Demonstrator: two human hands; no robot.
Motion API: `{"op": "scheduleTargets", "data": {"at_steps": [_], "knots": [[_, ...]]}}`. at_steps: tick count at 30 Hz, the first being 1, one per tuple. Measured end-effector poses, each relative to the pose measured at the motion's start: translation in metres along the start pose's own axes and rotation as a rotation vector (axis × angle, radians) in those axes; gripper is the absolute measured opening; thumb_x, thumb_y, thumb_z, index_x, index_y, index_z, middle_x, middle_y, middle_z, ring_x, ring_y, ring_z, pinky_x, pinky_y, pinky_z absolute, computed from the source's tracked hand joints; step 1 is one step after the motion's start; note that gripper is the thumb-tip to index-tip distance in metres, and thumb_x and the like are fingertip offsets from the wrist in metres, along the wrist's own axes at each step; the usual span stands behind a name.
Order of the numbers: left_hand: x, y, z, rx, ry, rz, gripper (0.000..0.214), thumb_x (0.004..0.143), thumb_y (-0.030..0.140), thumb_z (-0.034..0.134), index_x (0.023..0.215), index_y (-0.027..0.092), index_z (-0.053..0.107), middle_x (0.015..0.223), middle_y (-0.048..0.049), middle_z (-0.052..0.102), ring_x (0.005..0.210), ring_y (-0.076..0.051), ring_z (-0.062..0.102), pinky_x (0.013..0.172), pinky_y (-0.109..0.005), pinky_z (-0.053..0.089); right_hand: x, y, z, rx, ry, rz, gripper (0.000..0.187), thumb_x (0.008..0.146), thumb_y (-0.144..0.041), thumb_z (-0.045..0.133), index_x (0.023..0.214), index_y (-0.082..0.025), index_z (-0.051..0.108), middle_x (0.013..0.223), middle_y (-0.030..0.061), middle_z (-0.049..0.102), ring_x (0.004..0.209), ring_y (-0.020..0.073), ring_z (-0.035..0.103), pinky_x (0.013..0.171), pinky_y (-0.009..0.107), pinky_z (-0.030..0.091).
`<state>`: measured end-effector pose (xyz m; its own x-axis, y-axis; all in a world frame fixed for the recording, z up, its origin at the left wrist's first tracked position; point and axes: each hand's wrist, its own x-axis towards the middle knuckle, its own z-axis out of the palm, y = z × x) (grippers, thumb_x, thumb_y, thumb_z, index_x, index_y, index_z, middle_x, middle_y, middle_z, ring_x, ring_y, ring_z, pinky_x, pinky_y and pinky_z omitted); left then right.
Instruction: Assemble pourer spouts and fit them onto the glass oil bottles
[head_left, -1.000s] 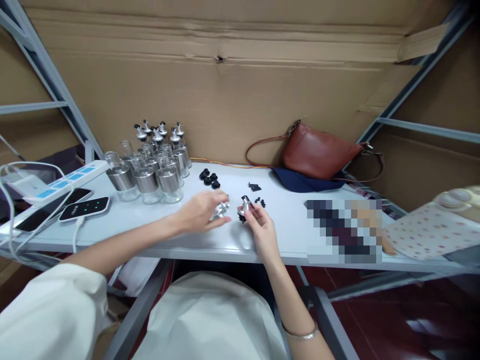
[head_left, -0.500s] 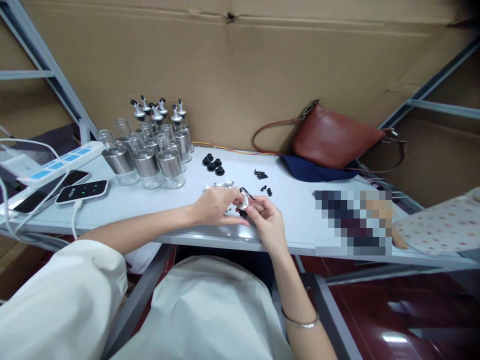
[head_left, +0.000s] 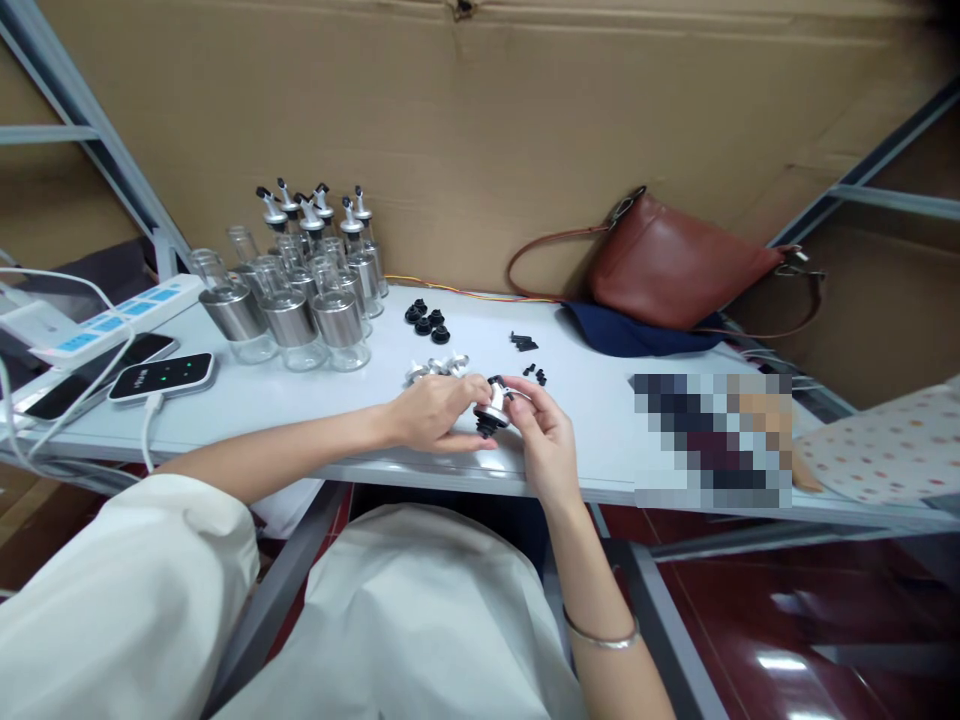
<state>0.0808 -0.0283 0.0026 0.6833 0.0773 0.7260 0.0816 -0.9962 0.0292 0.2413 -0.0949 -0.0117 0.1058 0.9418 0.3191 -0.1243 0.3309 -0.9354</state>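
Note:
Both of my hands meet over the front edge of the white table (head_left: 285,400). My left hand (head_left: 435,412) and my right hand (head_left: 541,430) pinch one small silver pourer spout with a black stopper (head_left: 493,410) between their fingertips. Just behind my left hand lie a few loose silver spouts (head_left: 436,367). Farther back sit black stoppers (head_left: 426,319) and small black caps (head_left: 523,343). A cluster of glass bottles with steel bases (head_left: 300,295) stands at the back left, some fitted with spouts.
A white power strip (head_left: 112,320), a phone (head_left: 97,375) and a charging power bank (head_left: 161,376) lie at the left. A brown handbag (head_left: 675,265) on blue cloth rests against the cardboard wall. A spotted cloth (head_left: 892,445) lies at the right.
My left hand left the loose spouts and came to the right hand. Both hands now hold the one spout, slightly nearer the table's front edge. The camera tilted down.

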Motion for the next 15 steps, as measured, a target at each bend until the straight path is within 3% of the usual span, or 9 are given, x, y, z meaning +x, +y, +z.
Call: {"op": "scheduleTargets", "data": {"at_steps": [4, 8, 11, 15], "knots": [[-0.002, 0.001, 0.0, -0.065, 0.02, -0.019, 0.031, 0.088, 0.04, 0.045, 0.108, 0.018, 0.037, 0.09, -0.0077, 0.061, 0.066, -0.013, 0.059, 0.055, -0.024, 0.045, -0.001, -0.003, 0.001, 0.005, -0.053, -0.03, 0.038, 0.076, -0.04, 0.067, 0.11, -0.024, 0.061, 0.092, 0.0034, 0.072, 0.091, 0.0188, 0.066, 0.084, 0.033, 0.051], [-0.002, 0.004, 0.001, -0.084, -0.029, -0.087, 0.036, 0.085, 0.044, 0.05, 0.107, 0.018, 0.039, 0.083, -0.0042, 0.061, 0.059, -0.012, 0.057, 0.051, -0.022, 0.04, -0.001, -0.002, 0.002, 0.004, -0.03, -0.018, 0.036, 0.073, -0.038, 0.071, 0.104, -0.023, 0.063, 0.097, 0.0043, 0.072, 0.091, 0.0195, 0.067, 0.084, 0.034, 0.052], [-0.002, 0.008, 0.001, -0.161, -0.11, -0.189, 0.039, 0.083, 0.047, 0.053, 0.106, 0.018, 0.039, 0.066, 0.003, 0.057, 0.043, -0.008, 0.045, 0.045, -0.021, 0.032, -0.001, 0.0, 0.002, -0.024, 0.033, 0.013, 0.029, 0.073, -0.038, 0.071, 0.097, -0.023, 0.064, 0.095, 0.0041, 0.072, 0.091, 0.0201, 0.067, 0.085, 0.035, 0.052], [-0.001, 0.014, 0.003, -0.386, -0.165, -0.392, 0.034, 0.085, 0.042, 0.05, 0.105, 0.019, 0.034, 0.062, 0.0062, 0.051, 0.042, -0.007, 0.041, 0.043, -0.019, 0.031, -0.002, 0.001, 0.002, -0.095, 0.092, 0.008, 0.029, 0.074, -0.042, 0.068, 0.095, -0.022, 0.064, 0.096, 0.0058, 0.071, 0.093, 0.0216, 0.066, 0.086, 0.037, 0.051]]}}
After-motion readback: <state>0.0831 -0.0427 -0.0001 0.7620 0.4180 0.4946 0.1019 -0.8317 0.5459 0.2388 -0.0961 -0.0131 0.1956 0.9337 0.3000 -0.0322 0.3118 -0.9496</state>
